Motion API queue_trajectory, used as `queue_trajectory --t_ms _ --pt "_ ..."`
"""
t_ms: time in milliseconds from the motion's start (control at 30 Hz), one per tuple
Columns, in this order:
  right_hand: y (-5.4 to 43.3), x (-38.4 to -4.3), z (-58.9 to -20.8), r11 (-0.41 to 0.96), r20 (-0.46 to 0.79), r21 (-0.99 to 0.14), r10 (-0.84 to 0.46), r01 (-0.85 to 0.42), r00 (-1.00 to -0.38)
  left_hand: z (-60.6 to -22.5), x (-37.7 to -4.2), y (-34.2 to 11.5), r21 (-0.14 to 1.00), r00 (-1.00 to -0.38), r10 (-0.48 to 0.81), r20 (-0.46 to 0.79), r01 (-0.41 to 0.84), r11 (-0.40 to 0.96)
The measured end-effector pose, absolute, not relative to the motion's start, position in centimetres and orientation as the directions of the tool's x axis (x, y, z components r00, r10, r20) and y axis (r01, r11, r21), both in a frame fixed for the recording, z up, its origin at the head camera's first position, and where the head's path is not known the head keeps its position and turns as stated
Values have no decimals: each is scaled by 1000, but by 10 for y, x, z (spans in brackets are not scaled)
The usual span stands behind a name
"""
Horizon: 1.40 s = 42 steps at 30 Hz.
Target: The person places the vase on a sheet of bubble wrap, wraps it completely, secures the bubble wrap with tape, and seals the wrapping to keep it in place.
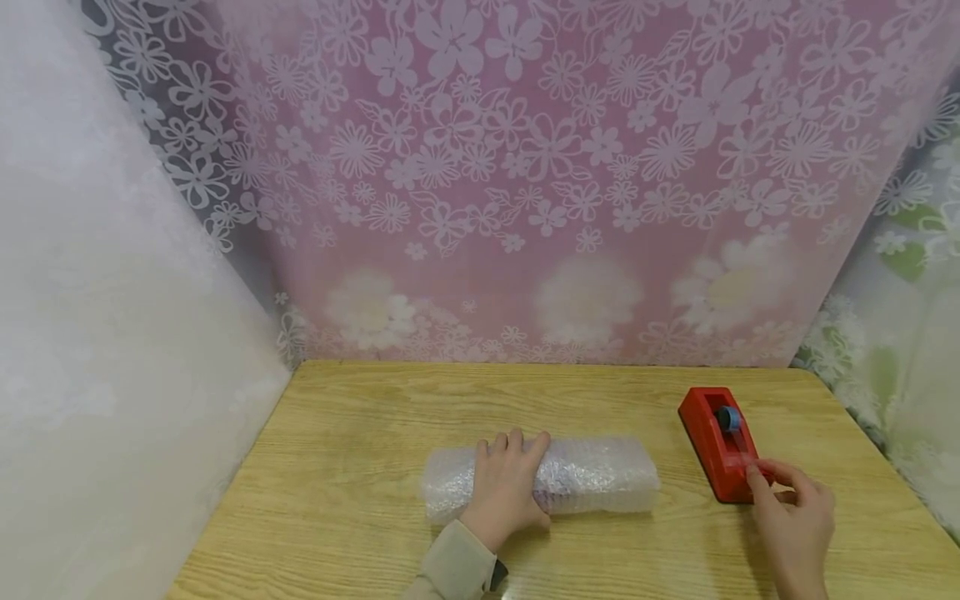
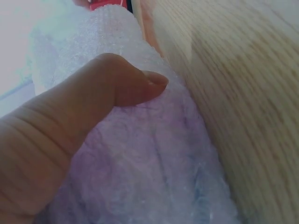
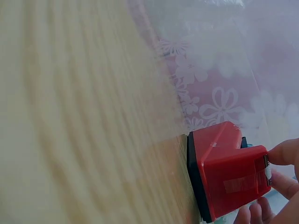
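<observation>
A bubble-wrapped bundle, roughly cylindrical with something purplish showing through, lies crosswise on the table. My left hand grips it left of its middle, fingers over the far side and thumb at the near side. In the left wrist view the bent thumb presses into the wrap. To the right stands a red tape dispenser with a small blue-cored tape roll in it. My right hand is at its near, toothed end, where thumb and forefinger pinch the tape's end. The right wrist view shows these fingertips at the cutter.
Both things sit on a light wood-grain table. A pink floral cloth hangs behind its far edge. A pale cloth is on the left, and a green-and-white floral one on the right.
</observation>
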State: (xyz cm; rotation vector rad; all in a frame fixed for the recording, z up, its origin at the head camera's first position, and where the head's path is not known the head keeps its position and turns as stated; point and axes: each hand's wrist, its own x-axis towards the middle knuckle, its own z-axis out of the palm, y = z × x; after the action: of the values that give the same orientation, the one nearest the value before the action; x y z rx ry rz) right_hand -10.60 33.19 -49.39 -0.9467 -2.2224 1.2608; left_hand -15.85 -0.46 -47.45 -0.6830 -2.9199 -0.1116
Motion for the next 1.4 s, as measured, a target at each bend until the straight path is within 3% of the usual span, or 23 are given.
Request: queue_trajectory --t_ms 200,400,667,800,1000,1267,1400 --pt "327 -101 -496 398 79 -856 734 332 -675 -475 -158 -4 36 -888 433 156 444 895" --pt "324 -98 -496 284 8 -909 742 304 -670 -476 -158 -3 36 -883 437 173 449 893" --pt "327 -99 -503 -52 -107 -993 743 102 -660 -474 -158 -4 42 -883 437 169 450 892" --pt "329 -100 -507 -231 -160 -973 732 -21 -662 -474 -158 -4 46 -885 435 166 448 893" --pt "329 -104 -511 -376 -211 -918 736 -129 -643 -475 -158 -4 54 -885 435 169 449 892" --pt "328 -106 -513 -378 -224 -916 756 -131 -615 -476 -157 -3 37 -881 438 177 451 892" --pt "331 -105 -510 -398 -278 -915 741 -67 -611 -475 -157 -3 31 -877 445 181 458 889"
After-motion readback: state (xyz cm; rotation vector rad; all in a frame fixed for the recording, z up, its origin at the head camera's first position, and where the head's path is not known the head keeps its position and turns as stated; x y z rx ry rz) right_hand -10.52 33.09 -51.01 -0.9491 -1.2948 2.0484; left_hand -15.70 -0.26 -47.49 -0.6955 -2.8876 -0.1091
